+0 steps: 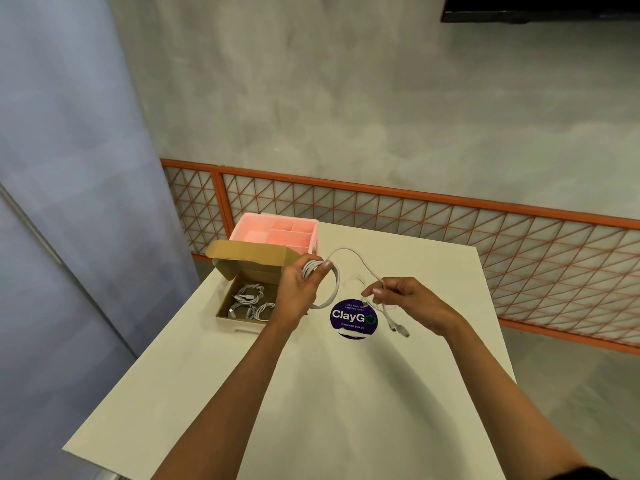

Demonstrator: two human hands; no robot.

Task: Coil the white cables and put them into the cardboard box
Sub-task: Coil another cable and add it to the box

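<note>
– Several coiled cables (250,298) already lie in the cardboard box (239,322), at the left edge of the table (311,393). How far along would you say this is?
– Well along, I'd judge. One white cable (311,268) is in hand, mostly wound, and I see no other loose one on the table.
– Where is it exactly?
– Held up over the table, just right of the open box. The left hand (298,289) has its grip closed round the bunched loops, thumb pressed over them. The loop hangs down from the fist, roughly upright.
– And the rest of it?
– A tail arcs up from the coil and down to the right hand (405,299), whose grip pinches it between thumb and fingertips. Past the pinch the end drops toward the person, its plug (401,329) hanging near a round purple sticker (351,318).
– So the long axis?
– The unwound stretch runs left to right between the hands.
– What's left?
– Winding that tail in, then setting the coil in the box, I'd say.
</note>
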